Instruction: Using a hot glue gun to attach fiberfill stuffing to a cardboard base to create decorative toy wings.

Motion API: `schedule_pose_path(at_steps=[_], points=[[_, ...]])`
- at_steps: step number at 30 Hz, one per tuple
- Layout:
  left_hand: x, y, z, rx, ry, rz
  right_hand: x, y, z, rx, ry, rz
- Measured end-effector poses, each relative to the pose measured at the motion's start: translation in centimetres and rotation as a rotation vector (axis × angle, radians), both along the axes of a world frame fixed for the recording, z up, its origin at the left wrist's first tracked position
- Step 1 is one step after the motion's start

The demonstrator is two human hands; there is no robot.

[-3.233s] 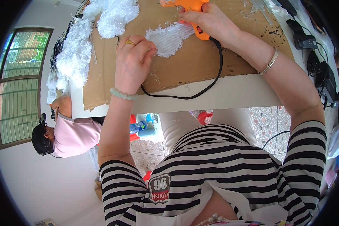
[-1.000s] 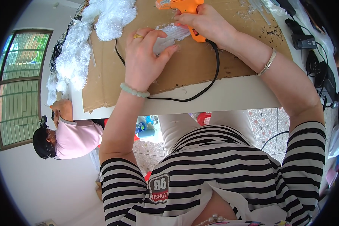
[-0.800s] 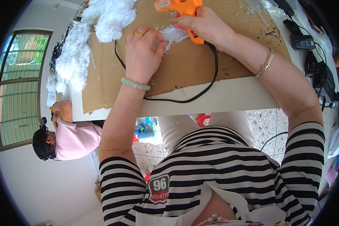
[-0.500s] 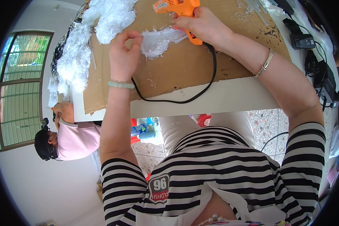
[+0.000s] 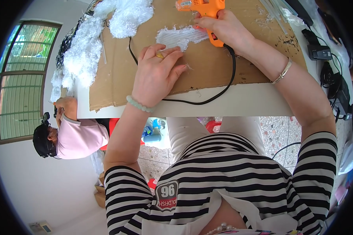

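Observation:
My right hand (image 5: 229,29) is wrapped round the handle of an orange hot glue gun (image 5: 208,8), its clear-tipped nozzle pointing left. Below the gun lies a frayed white strip of ribbed fabric (image 5: 176,38), flat on a brown cardboard sheet (image 5: 117,74); its right end reaches under the gun's handle. My left hand (image 5: 155,72) is palm down over the cardboard, fingers bent and thumb apart, close to the strip's lower edge. Its fingertips partly overlap that edge, so contact is hard to judge. The gun's black cord (image 5: 198,102) loops behind my left wrist.
Fluffy white fringed material (image 5: 82,58) is heaped along the left side, with another bunch (image 5: 131,17) beside it. Clear glue sticks (image 5: 274,15) lie at the far right. Black power adapters (image 5: 318,51) and cables line the right edge. Another person in pink (image 5: 82,139) works at the left.
My left hand has come away from the strip's left end, moving right and nearer to me, its thumb now spread. The whole scene has shifted slightly right; the glue gun stays in my right hand.

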State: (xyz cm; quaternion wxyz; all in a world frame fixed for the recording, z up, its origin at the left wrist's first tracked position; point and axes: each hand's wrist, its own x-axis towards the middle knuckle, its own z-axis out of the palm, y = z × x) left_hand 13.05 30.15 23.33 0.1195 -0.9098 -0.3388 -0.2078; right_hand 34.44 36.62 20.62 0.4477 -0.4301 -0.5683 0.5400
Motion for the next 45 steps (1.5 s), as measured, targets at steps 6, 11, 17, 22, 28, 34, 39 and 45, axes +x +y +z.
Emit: schedule_pose_path(at_steps=[6, 11, 17, 22, 28, 34, 39, 45], points=[[-4.5, 1.8, 1.3, -0.337, -0.601, 0.29, -0.1, -0.3, 0.0, -0.025, -0.021, -0.015], [-4.7, 0.7, 0.2, -0.348, -0.52, 0.337, 0.0, -0.2, 0.1, 0.0, -0.032, -0.023], [-1.1, 0.3, -0.6, -0.12, -0.106, 0.11, 0.4, 0.0, -0.4, 0.003, 0.01, -0.036], [-2.8, 1.8, -0.8, -0.347, -0.349, 0.132, 0.6, 0.4, -0.5, -0.036, -0.059, -0.003], [-3.7, 2.3, -1.3, -0.521, -0.823, 0.292, 0.4, -0.2, 0.1, 0.003, 0.044, -0.012], [-1.9, 2.8, -1.0, -0.027, 0.069, 0.143, 0.6, 0.1, -0.2, 0.007, 0.061, -0.008], [-4.2, 5.2, -1.4, -0.557, -0.832, 0.24, 0.1, -0.1, 0.0, -0.012, 0.073, -0.004], [-2.5, 4.7, -1.8, -0.246, -0.297, 0.174, 0.4, -0.1, 0.3, -0.038, 0.03, 0.0]])
